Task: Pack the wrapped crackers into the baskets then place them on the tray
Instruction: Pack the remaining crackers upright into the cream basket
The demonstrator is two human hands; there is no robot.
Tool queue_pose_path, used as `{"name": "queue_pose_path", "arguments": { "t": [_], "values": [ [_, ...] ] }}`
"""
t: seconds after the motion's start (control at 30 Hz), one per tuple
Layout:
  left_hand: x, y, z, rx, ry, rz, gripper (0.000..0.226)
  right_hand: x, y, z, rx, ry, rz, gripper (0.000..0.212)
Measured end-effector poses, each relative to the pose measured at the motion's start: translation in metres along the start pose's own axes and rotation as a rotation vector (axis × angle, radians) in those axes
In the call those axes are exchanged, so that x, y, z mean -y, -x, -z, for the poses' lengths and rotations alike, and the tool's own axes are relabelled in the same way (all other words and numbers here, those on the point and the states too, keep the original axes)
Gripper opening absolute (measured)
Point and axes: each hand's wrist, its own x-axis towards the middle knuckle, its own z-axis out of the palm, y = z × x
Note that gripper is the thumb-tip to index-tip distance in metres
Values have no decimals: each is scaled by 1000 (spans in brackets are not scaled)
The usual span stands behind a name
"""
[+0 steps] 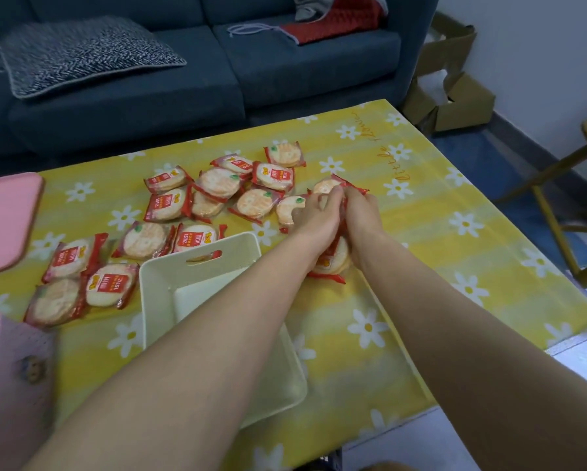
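Observation:
Several wrapped crackers (217, 185) in red-edged clear packets lie scattered across the yellow flowered table. A cream basket (156, 300) stands in front of me, and I see nothing on its bare floor. My left hand (314, 217) and my right hand (361, 215) meet just right of the basket, both gripping a bunch of cracker packets (333, 260) between them. A pink basket (16, 379) with red packets inside sits at the lower left. The pink tray (3, 219) lies at the left edge.
A dark blue sofa (183, 79) with a patterned cushion and a red cloth runs behind the table. Cardboard boxes (452, 86) stand at the right corner. A wooden chair (574, 198) is on the right, beside the table edge.

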Motion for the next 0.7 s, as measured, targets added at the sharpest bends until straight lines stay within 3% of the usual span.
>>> {"name": "queue_pose_path", "arguments": {
  "t": [0.1,0.27,0.33,0.43,0.6,0.7],
  "values": [
    [-18,28,29,-17,10,-87,72,18,23,-15,19,-20,48,52],
    [-20,61,92,-88,63,-95,101,43,96,-58,93,58,95,63],
    [-13,74,115,-77,103,-66,99,44,120,-74,112,105,92,66],
    [-3,94,136,-41,236,-42,79,42,151,-90,105,216,153,59],
    [20,112,151,-34,206,13,84,26,178,-93,128,312,155,54],
    [47,126,163,168,52,153,84,9,181,-86,246,542,72,34]
  ]
}}
